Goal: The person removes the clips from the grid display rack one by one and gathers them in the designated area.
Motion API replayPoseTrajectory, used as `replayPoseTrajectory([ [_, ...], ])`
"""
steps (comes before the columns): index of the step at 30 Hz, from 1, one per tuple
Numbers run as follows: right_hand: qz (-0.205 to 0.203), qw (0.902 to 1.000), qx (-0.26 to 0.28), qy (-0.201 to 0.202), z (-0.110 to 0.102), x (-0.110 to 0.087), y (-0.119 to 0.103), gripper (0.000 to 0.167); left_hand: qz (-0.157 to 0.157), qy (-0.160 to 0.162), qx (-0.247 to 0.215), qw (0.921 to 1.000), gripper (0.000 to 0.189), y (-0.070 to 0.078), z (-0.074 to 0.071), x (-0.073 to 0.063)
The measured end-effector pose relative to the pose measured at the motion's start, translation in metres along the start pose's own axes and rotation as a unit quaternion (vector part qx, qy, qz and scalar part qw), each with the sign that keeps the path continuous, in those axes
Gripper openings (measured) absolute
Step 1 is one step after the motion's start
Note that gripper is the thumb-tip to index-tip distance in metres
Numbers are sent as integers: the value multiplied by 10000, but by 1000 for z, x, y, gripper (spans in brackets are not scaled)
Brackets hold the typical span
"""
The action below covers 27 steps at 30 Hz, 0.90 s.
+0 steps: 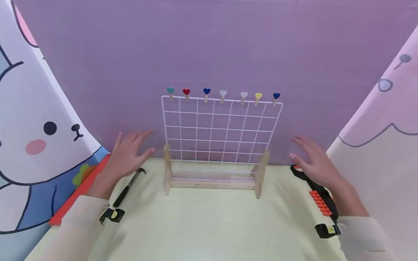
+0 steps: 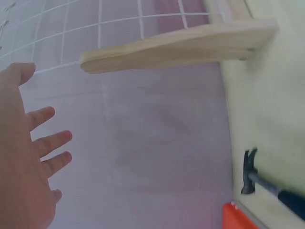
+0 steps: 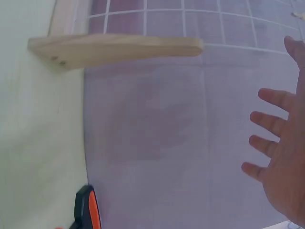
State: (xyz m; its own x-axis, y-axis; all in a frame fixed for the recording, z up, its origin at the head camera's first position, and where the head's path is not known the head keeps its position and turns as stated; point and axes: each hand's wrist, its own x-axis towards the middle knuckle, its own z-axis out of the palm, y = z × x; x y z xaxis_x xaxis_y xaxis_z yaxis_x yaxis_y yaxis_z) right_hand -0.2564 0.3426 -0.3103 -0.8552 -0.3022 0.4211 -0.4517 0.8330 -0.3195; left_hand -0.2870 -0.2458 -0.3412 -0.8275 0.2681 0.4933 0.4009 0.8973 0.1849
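A white wire grid (image 1: 196, 113) stands upright in a wooden stand (image 1: 212, 184) on the table. Several small heart-topped clothespins line its top edge, among them a green one (image 1: 170, 90), a red one (image 1: 186, 92) and a yellow one (image 1: 258, 96). My left hand (image 1: 128, 154) hovers left of the grid, fingers spread, holding nothing. Below it on the table lies a claw hammer (image 1: 121, 196). On the other side my right hand (image 1: 315, 165) is raised with fingers extended, also holding nothing. Beneath it lies a black and orange tool (image 1: 321, 203), partly covered by my hand and forearm.
A red, long object (image 1: 81, 195) lies along the left edge of the table (image 1: 209, 221). Behind the grid rises a purple backdrop (image 1: 222, 43). Printed cloths hang on both sides, the left one (image 1: 29, 108) showing a cartoon animal.
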Motion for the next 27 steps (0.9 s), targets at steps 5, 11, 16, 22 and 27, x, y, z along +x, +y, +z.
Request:
replayPoseTrajectory([
  [5, -103, 9957, 777, 486, 1, 0, -6, 52, 158, 99, -883, 9959, 61, 0, 8, 5],
  [11, -283, 9853, 1456, 843, -1, 5, -24, 46, 68, -26, -1734, 9848, 58, 0, 26, 8],
  [16, -478, 9769, 1857, 940, -2, 13, -36, 46, 68, 212, -2219, 9748, 54, 2, 40, 9],
  [22, -611, 9663, 2296, 992, -3, 20, -50, 43, -52, 195, -2480, 9685, 52, 4, 56, 12],
  [27, -939, 9508, 2787, 978, -2, 30, -67, 41, -178, 362, -3020, 9525, 50, 7, 65, 12],
])
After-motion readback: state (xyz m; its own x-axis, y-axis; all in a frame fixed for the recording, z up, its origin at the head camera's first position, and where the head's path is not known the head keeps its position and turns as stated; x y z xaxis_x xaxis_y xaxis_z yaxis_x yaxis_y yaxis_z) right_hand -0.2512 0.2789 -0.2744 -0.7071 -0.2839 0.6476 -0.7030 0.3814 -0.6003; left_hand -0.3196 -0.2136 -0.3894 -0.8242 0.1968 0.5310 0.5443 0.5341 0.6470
